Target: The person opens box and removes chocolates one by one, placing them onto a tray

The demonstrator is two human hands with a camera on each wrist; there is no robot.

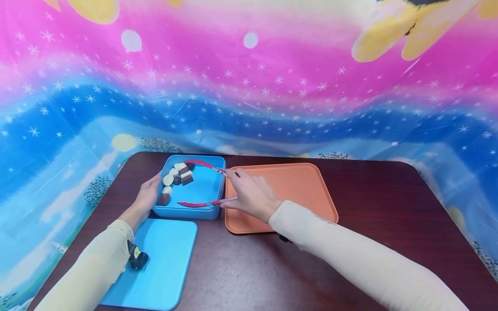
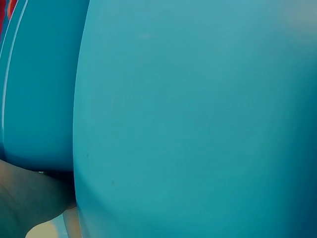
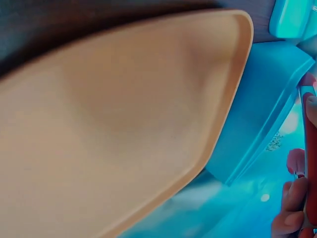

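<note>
My right hand [image 1: 250, 192] grips a pair of red tongs [image 1: 202, 204], whose two arms spread wide over the blue box [image 1: 221, 190]. In the right wrist view, fingers [image 3: 292, 198] curl round the red tong handle [image 3: 311, 148]. Several small white and brown pieces [image 1: 168, 179], shaped like marshmallows and chocolates, lie along the left half of the box. Nothing shows between the tong tips. My left hand [image 1: 147, 194] holds the box by its left side, its fingertips up at the rim; part of that hand is hidden in the left wrist view.
Right of the box sits a shallow orange tray [image 1: 288, 185], close against it. A flat light-blue lid [image 1: 167, 259] lies in front of the box, under my left forearm. All stand on a dark brown table [image 1: 241, 259]; a patterned cloth [image 1: 249, 86] hangs behind.
</note>
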